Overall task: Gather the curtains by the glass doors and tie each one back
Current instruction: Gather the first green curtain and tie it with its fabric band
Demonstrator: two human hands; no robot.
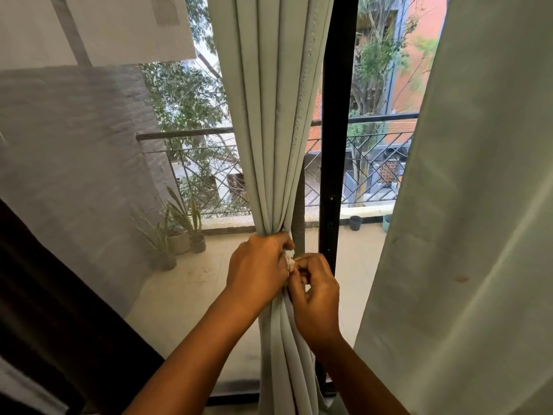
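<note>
Just left of the door frame, left hand clamps the gathered curtain so right hand, pinching the white tie, can knot it.

Door frame just right of gathered curtain; loose curtain beyond.

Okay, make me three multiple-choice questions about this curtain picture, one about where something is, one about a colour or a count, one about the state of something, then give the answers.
1. Where do the potted plants stand?
A. on the balcony floor, left of the gathered curtain
B. indoors beside the door frame
C. on the railing

2. What colour is the gathered curtain?
A. dark red
B. pale grey-green
C. bright yellow

3. How does the curtain at far right hang?
A. knotted
B. tied back
C. loose

Answers: 1 A, pots sit on the balcony floor. 2 B, its folds show pale grey-green. 3 C, it hangs free while left hand and right hand work on the other.
</note>
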